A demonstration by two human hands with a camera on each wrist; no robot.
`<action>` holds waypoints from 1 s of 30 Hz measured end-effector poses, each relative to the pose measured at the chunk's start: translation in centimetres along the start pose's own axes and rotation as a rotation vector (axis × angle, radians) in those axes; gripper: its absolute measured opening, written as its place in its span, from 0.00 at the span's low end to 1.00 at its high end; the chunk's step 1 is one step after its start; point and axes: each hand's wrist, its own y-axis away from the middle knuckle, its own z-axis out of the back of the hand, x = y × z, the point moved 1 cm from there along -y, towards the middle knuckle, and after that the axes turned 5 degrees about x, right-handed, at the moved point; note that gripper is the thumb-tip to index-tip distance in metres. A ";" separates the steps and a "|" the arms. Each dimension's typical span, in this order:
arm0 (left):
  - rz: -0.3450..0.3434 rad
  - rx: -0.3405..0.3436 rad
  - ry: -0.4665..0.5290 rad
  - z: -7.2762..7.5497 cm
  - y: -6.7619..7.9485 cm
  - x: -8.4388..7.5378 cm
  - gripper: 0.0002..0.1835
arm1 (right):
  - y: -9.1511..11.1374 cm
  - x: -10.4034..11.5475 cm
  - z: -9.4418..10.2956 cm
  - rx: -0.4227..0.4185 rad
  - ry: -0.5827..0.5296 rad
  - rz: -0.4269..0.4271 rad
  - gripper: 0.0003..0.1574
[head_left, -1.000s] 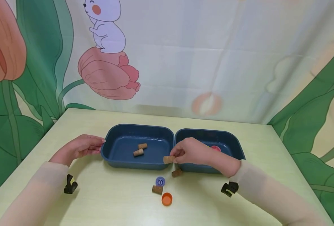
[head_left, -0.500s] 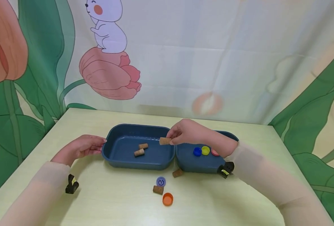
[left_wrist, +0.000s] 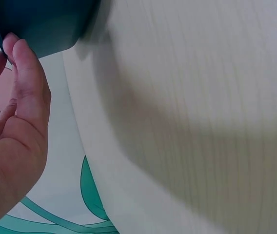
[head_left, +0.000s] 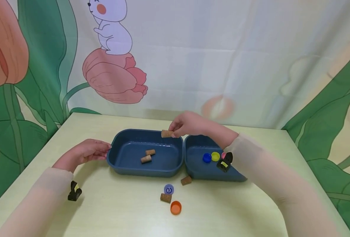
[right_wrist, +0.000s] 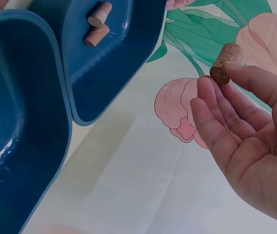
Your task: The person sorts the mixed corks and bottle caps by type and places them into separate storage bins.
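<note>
My right hand point(head_left: 189, 124) pinches a cork point(head_left: 167, 133) between thumb and fingertips, above the back rim of the left blue tray point(head_left: 124, 168). In the right wrist view the cork point(right_wrist: 227, 62) is held well above the trays. At the left end of that tray, my left hand point(head_left: 90, 152) grips the rim; the left wrist view shows thumb and fingers on the tray wall point(left_wrist: 46, 29). Inside the left tray lie two corks, one point(head_left: 150, 152) just behind the other point(head_left: 146, 159).
The right blue tray point(head_left: 216, 174) abuts the left one and holds a blue cap point(head_left: 207, 158), a yellow cap point(head_left: 215, 156) and a partly hidden pink cap point(head_left: 223, 155). In front lie a cork point(head_left: 186, 180), a purple cap point(head_left: 168, 189), another cork point(head_left: 166, 197) and an orange cap point(head_left: 176, 208).
My right hand has risen and moved back and left with the cork, from the trays' front edge to their back. The caps in the right tray came into view. My left hand stays put.
</note>
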 end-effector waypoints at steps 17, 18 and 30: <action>0.018 -0.002 -0.066 -0.2 0.3 -0.7 0.25 | -3.7 1.2 1.9 -0.044 -0.046 -0.046 0.15; 0.022 -0.003 -0.073 -0.3 0.3 -0.8 0.25 | -3.9 1.3 1.9 -0.044 -0.045 -0.050 0.15; 0.040 0.001 -0.062 -0.2 0.6 -0.8 0.21 | -7.2 2.1 1.4 -0.003 -0.007 -0.074 0.15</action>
